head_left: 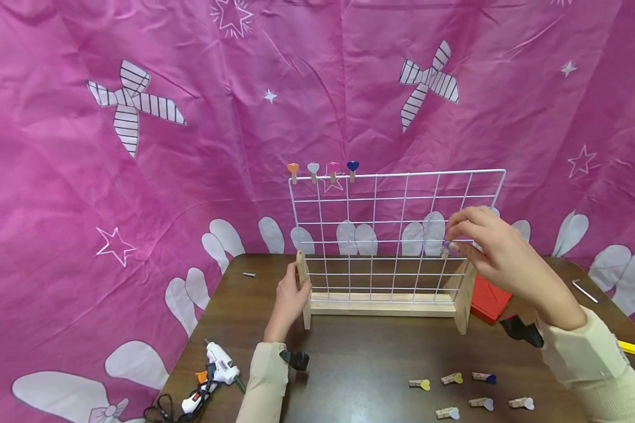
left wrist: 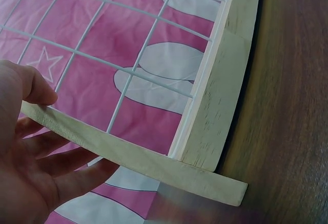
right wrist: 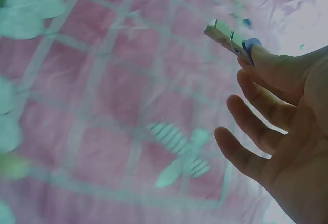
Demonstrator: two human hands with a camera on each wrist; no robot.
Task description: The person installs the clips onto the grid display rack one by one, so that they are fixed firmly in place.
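Note:
A white wire grid (head_left: 397, 174) stands upright in a wooden stand (head_left: 383, 309). At the stand's left side, my left hand (head_left: 288, 296) grips the wooden upright (left wrist: 138, 155), thumb on one face and fingers behind the other. My right hand (head_left: 487, 247) is raised in front of the grid's right part. Between thumb and index finger it pinches a small wooden clothespin (right wrist: 225, 37) with a blue-purple heart; the other fingers are spread. Along the grid's top wire, at the left, sit several heart clothespins: orange (head_left: 293, 170), white (head_left: 313, 169), pink (head_left: 333, 169) and dark blue (head_left: 353, 168).
Several heart clothespins, among them a yellow one (head_left: 420, 384) and a dark blue one (head_left: 484, 377), lie on the brown table (head_left: 360, 358). A glue gun (head_left: 220, 361) with a cord is front left. Behind the right arm are a red box (head_left: 489, 299) and a hex key (head_left: 584, 291).

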